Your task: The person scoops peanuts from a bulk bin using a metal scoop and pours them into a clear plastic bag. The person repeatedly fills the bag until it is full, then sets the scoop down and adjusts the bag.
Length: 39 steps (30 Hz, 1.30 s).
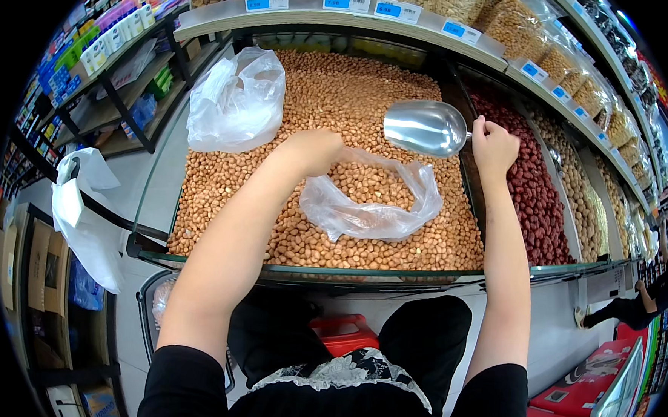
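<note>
A wide glass-fronted bin of shelled peanuts [221, 202] lies before me. My left hand [312, 151] is closed on the rim of a clear plastic bag [362, 218], which rests on the peanuts with its mouth spread wide and peanuts showing within. My right hand [495, 146] grips the handle of a shiny metal scoop [426, 127] at the bin's right side. The scoop's bowl is over the peanuts, above and right of the bag. Another plastic bag [234, 104], whitish and crumpled, sits on the peanuts at the back left.
Right of the peanuts runs a bin of red dates [538, 202], then further bins of dry goods. A shelf [344, 19] of bagged nuts overhangs the back. White bags [84, 212] hang at the left. A red stool [344, 333] is beneath me; a person [641, 298] is at the far right.
</note>
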### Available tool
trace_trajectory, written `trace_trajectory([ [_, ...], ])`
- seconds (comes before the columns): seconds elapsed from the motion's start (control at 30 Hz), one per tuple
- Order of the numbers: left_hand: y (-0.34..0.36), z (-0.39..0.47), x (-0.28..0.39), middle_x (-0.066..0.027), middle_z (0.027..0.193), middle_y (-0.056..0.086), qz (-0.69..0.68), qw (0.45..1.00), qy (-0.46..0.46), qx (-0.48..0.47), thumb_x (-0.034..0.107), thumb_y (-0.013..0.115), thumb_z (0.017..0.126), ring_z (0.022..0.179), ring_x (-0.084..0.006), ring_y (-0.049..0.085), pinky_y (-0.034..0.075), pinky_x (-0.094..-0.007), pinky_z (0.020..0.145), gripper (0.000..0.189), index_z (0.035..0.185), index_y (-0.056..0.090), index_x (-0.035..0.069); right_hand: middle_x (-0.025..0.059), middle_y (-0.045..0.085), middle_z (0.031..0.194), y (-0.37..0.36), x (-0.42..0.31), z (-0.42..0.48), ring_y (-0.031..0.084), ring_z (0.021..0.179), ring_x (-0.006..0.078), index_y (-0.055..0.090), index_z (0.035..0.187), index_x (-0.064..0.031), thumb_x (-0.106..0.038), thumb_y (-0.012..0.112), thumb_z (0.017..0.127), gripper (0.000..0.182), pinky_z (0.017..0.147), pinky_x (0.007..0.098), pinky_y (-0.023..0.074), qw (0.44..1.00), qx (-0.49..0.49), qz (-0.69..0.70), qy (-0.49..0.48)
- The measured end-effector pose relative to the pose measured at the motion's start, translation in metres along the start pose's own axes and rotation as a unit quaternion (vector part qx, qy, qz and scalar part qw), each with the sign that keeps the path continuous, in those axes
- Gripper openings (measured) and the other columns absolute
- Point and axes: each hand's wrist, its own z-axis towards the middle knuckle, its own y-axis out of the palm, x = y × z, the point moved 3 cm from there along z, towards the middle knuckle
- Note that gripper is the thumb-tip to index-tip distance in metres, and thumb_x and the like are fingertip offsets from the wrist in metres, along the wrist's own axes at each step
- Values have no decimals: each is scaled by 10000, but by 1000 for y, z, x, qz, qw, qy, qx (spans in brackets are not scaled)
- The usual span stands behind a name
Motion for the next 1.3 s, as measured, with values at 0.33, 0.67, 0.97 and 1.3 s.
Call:
trace_trajectory([
  [0.33,-3,2,3,-199,1000,633,8,1000,13,-21,-3,542,748,927,-328,615,495,-390,791,312,1043,636,39,168,659,751,57,51,-32,645,726,327,696,785,-70,-449,551,819,407,647,423,492,975,-146,-118,122],
  [0.67,7,5,3,-201,883,634,5,999,39,1,79,549,808,840,-335,618,483,-417,726,160,923,646,25,162,660,823,59,6,-31,633,809,329,696,925,-106,-345,588,838,277,723,417,490,974,-214,14,78],
  [0.97,2,4,-2,-165,929,647,-77,997,8,-1,127,520,845,887,-337,608,475,-409,772,234,1034,645,70,171,655,864,83,-4,-30,635,816,328,676,1007,-130,-211,549,856,213,738,427,492,932,-360,49,22],
  [1.3,-10,-7,16,-175,1058,619,-93,995,-9,-24,-1,518,748,990,-334,583,470,-401,814,392,1124,603,68,162,605,787,90,-26,-54,586,806,340,655,1015,-109,-65,548,802,242,734,439,478,944,-244,150,-162],
])
